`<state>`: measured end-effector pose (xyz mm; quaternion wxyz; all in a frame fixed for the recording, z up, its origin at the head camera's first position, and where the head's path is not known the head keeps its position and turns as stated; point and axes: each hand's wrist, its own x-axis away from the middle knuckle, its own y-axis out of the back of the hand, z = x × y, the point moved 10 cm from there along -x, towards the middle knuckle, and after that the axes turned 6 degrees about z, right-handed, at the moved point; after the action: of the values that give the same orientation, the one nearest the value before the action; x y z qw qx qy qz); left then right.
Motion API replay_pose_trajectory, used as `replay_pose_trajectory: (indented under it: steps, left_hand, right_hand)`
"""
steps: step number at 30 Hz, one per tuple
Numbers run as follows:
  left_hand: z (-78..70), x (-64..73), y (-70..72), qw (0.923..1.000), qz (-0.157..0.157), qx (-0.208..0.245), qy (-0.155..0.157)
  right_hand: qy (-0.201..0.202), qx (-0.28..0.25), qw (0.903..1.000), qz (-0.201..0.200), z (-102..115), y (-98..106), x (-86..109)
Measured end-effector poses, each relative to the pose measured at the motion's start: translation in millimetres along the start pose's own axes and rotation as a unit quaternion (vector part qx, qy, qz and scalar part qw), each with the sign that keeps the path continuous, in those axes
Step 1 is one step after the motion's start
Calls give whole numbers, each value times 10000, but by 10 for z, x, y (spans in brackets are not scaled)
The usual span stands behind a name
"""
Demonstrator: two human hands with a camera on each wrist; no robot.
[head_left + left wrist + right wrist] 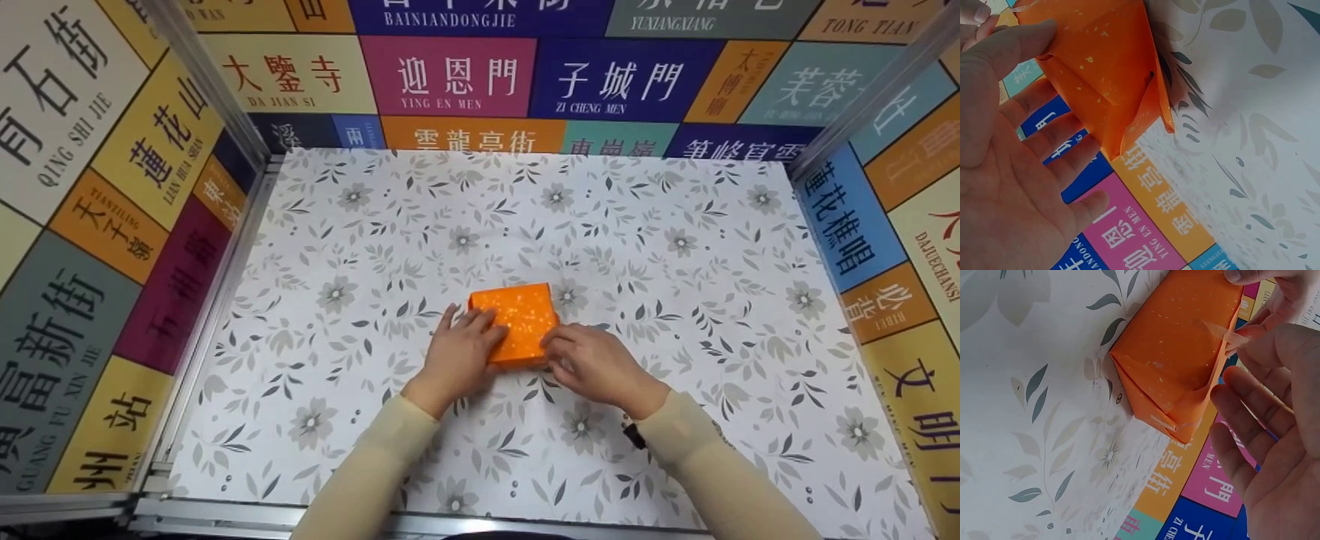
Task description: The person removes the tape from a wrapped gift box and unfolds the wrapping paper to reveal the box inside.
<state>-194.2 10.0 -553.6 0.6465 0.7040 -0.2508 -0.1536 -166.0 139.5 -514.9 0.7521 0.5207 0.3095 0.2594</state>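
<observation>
- Find the orange wrapped package [521, 322] near the middle of the table [405, 210], well in from every edge.
- Take the step in hand, as a judgement, to be fastening down loose wrapping [1168, 326].
- See the left hand [459, 349] at the package's left side, fingers fairly straight and thumb laid on the wrapping, apparently steadying rather than clutching.
- Press evenly with that thumb: firmly enough to stop any sliding, lightly enough to spare the thin-looking wrapping a dent or crease.
- See the right hand [592, 364] at the package's right side, thumb and forefinger apparently pinching a strip of clear tape [1219, 331], the other fingers loosely extended.
- Hold the tape by its very end, to leave most of the sticky side free and avoid doubling it over on itself.
- Draw the wrapping snug first, then smooth the tape down from the far end toward the pinch, without bubbles.
- Mind the end flap [1165, 115], standing slightly apart from the folds beside it in the left wrist view; tuck it flat before taping there, or risk a gaping end.
- Use the table for support and avoid tilting the package.
</observation>
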Motion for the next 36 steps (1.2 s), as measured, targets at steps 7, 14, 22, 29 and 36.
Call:
replay_pose_trajectory:
  steps: [7,14,22,29,36]
  left_hand:
    - [17,0,-18,10000,46,75,-6]
    - [28,11,28,9999,-57,99,-37]
    - [74,28,37,9996,-69,247,-109]
    - [146,27,48,9992,-325,159,-160]
    - [244,10,52,9986,-483,226,-69]
  right_hand:
    - [107,-142,9997,-157,-21,67,13]
    - [-105,-167,9997,-124,-149,124,9]
    - [-579,-55,9983,67,-350,68,9]
    - [-800,13,9963,305,-463,-35,-74]
    - [-707,58,9947,748,-451,-190,-117]
